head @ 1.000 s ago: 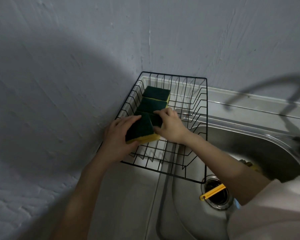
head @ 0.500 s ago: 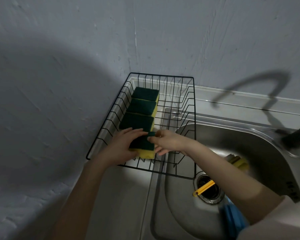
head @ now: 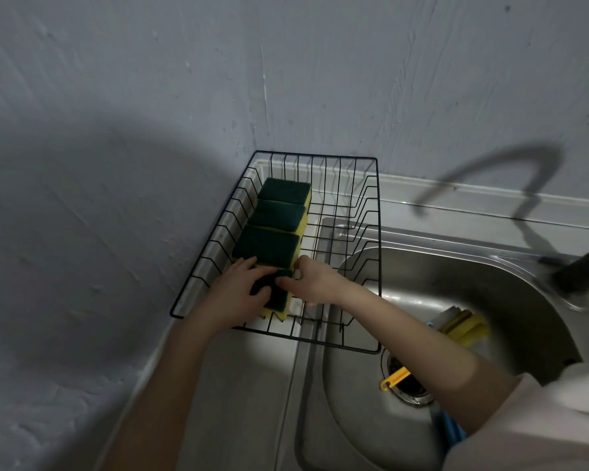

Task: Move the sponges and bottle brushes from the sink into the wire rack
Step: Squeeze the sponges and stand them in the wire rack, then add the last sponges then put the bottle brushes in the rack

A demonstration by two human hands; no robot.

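Note:
A black wire rack (head: 377, 253) stands on the drainboard in the wall corner. Three green-and-yellow sponges (head: 267, 246) lie in a row along its left side. A fourth sponge (head: 279, 300) sits at the near end of that row, with my left hand (head: 233, 295) pressing on its left side and my right hand (head: 315, 282) touching its right side. In the steel sink (head: 456, 283), more yellow sponges (head: 463, 326) lie on the bottom, partly hidden by my right arm. A yellow brush handle (head: 393, 378) rests over the drain, and a blue item (head: 451, 428) shows beside my sleeve.
Grey walls close in on the left and back of the rack. A dark faucet (head: 578, 270) juts in from the right above the sink. The right half of the rack holds nothing. Bare drainboard lies in front of the rack.
Both hands carried the fourth sponge down from above the third one and set it at the near end of the row. The view shifted slightly.

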